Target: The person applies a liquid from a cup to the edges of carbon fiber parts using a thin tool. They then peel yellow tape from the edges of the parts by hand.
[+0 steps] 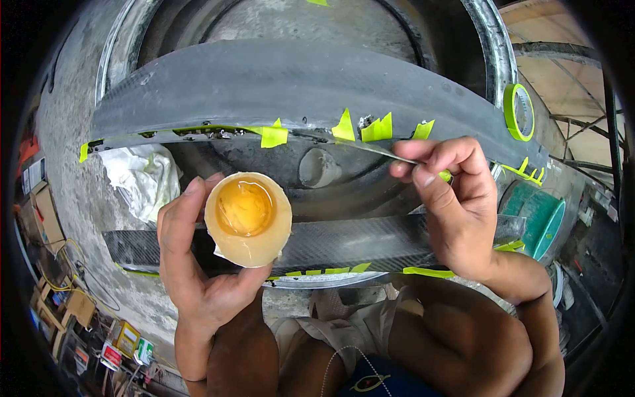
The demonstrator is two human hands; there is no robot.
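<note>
My left hand (188,264) is wrapped round a pale cup (254,251) with amber, glossy liquid inside. Between the thumb and fingers of my right hand (463,205) is a thin, flat blade-like tool (377,151). Its far end lies along the lower edge of a long, curved dark grey panel (264,76), where it seems to touch. Yellow-green tape pieces (274,135) stick along that edge, with dark rough patches between them. Below, behind both hands, a second dark woven-patterned panel (357,243) also carries tape along its lower edge.
A large round metal-rimmed form (489,49) lies under the panels. A tape roll (509,112) sits at the right end, above a green bucket (552,228). Crumpled white cloth (142,178) and a small translucent cup (319,168) are between the panels. Boxes and cans (124,339) stand lower left.
</note>
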